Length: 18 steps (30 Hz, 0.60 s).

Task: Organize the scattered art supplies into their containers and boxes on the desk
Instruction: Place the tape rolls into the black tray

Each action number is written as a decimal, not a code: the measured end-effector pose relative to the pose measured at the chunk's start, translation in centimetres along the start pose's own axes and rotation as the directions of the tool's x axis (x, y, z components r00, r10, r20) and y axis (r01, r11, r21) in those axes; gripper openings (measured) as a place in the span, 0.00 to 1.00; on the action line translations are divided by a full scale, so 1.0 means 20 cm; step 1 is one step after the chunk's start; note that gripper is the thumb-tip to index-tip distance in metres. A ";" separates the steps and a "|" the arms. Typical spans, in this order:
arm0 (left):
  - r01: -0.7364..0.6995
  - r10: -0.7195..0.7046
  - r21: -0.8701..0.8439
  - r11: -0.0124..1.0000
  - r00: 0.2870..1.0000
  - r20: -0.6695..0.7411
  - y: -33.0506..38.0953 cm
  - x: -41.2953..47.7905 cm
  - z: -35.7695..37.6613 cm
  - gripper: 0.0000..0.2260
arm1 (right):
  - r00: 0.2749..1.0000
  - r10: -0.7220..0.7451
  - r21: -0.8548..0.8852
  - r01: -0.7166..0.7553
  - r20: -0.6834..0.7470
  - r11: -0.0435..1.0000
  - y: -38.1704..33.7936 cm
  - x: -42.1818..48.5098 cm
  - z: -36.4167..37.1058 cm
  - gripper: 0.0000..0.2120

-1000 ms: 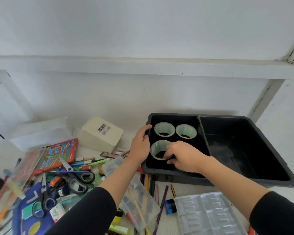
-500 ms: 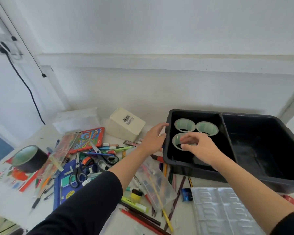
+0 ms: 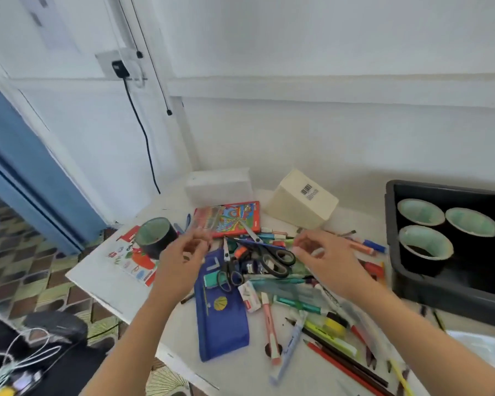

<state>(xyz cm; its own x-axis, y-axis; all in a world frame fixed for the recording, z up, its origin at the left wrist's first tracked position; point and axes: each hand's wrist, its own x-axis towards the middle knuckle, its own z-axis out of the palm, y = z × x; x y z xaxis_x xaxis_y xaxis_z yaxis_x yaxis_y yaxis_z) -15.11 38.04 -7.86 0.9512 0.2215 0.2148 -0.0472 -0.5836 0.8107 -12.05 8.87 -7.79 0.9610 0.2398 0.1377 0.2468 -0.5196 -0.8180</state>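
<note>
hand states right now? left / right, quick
Left hand: open, fingers spread, holding nothing.
Right hand: fingers curled beside the black scissors; blurred, cannot tell whether it pinches anything.

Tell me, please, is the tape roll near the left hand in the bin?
Out: the tape roll lies on the desk, apart from the black bin.

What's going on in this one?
A person is tidying a desk strewn with art supplies. The left hand and right hand hover over the pile around the scissors, apparently gripping nothing. Three tape rolls sit in the black tray; a fourth tape roll lies on the desk beside the left hand.
</note>
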 end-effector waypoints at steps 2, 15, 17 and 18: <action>-0.012 0.023 0.091 0.996 0.991 -0.128 -0.15 0.06 -0.17 0.10 | 0.997 -0.083 -0.055 0.083 0.004 0.995 -0.07 0.07 0.19 0.02; -0.172 0.066 0.499 0.849 0.973 0.223 -0.61 0.33 -0.40 0.15 | 0.975 -0.022 -0.658 0.166 0.221 0.734 -0.16 0.31 0.92 0.33; -0.203 0.106 0.464 0.862 0.968 0.227 -0.64 0.34 -0.41 0.13 | 0.978 -0.027 -0.696 0.166 0.206 0.698 -0.12 0.29 0.95 0.32; -0.213 0.124 0.446 0.869 0.967 0.221 -0.65 0.34 -0.42 0.12 | 0.979 -0.030 -0.715 0.168 0.202 0.678 -0.12 0.29 0.96 0.31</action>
<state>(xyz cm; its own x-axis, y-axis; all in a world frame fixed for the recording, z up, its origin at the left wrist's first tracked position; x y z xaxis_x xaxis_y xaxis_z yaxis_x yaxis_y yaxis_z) -10.63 53.62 -12.41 0.9816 -0.0306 0.1884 -0.1080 -0.9029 0.4161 -9.52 27.23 -15.79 0.9083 0.4158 0.0463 0.4182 -0.8987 -0.1318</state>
